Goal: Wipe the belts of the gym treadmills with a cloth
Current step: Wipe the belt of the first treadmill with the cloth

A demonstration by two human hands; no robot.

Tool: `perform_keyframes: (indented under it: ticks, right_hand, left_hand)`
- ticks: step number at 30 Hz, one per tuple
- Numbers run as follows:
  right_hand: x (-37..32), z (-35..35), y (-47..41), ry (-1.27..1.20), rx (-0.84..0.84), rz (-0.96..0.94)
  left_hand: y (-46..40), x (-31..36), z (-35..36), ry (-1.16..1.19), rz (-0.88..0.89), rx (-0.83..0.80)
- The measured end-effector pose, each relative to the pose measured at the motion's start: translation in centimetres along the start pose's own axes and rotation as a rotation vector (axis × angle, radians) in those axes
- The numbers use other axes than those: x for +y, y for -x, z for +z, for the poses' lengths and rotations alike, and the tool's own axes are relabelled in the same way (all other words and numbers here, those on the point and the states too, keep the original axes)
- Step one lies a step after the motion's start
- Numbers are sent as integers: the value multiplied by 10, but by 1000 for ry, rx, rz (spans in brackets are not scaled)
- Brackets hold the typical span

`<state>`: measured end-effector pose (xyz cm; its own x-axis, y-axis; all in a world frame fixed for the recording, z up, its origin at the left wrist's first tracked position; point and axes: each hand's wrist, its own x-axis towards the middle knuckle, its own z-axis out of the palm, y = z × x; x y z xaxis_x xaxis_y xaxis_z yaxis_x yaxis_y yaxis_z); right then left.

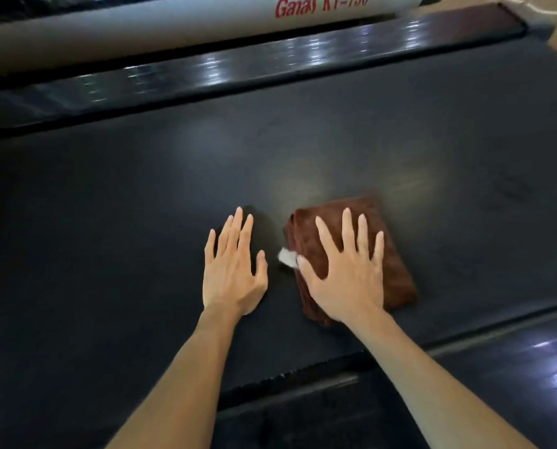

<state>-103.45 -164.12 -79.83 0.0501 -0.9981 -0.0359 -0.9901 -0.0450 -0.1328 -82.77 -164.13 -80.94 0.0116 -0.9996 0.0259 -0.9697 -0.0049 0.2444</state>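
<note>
While the right hand lies flat with fingers spread on top of the folded brown cloth, pressing it down onto the belt, the left hand is planted just beside it, palm down on the bare belt, fingers straight, holding nothing. So neither hand is curled around anything, it's all flat-palm pressure. A little white tag pokes out of the cloth's left edge by the thumb.

Cloth sits toward the near side of the belt, roughly mid-width in view, not far from the near side rail. Beyond the belt there's the glossy far side rail and a grey frame tube with red lettering.

As for progress, honestly hard to call. I can't pick out a clear wiped-versus-unwiped line on the dark surface, just soft sheen patches. My guess is it's mid-wipe on this belt, with plenty of surface left either side, plus whatever other treadmills exist out of view.
</note>
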Motion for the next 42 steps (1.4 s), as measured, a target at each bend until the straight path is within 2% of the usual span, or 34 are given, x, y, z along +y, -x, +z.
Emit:
perform_keyframes:
  ticks: [3,8,12,16,18,20,22,23,28,31,33,35,37,40,42]
  right_hand:
    - [25,-4,32,16,-22,40]
    - [17,-10,-34,32,-21,269]
    - [-11,-3,-49,59,-51,133]
    - [-2,-6,7,37,-53,-16]
    - [15,-8,19,30,-53,66]
    - [21,-10,0,18,-27,262]
    - [7,-9,-33,10,-24,429]
    - [-4,-9,-42,15,-27,441]
    - [-16,-7,16,34,-73,125]
    - [12,-12,17,35,-39,225]
    - [15,-11,-18,37,7,342]
    - [2,-9,-52,39,6,383]
    - [-15,-8,-56,45,-12,253]
    - [-9,-13,-6,39,-42,10]
    - [13,-16,20,36,-29,31]
  left_hand:
    - [2,2,-4,35,-89,40]
    - [-5,5,-9,81,-138,8]
    - [-5,7,-11,73,-160,-19]
    - [-4,6,-12,68,-158,-21]
    - [-4,5,-11,65,-162,-22]
    - [-6,6,-10,66,-156,-15]
    - [-8,6,-9,61,-153,-16]
    - [-8,5,-9,58,-155,-15]
    - [-8,6,-10,56,-162,-16]
    - [-9,6,-11,54,-166,-30]
    - [-9,6,-11,59,-162,-41]
    - [-8,6,-10,63,-161,-43]
    - [-7,6,-11,65,-164,-42]
    - [-8,7,-12,74,-166,-36]
    - [-9,8,-12,78,-167,-45]
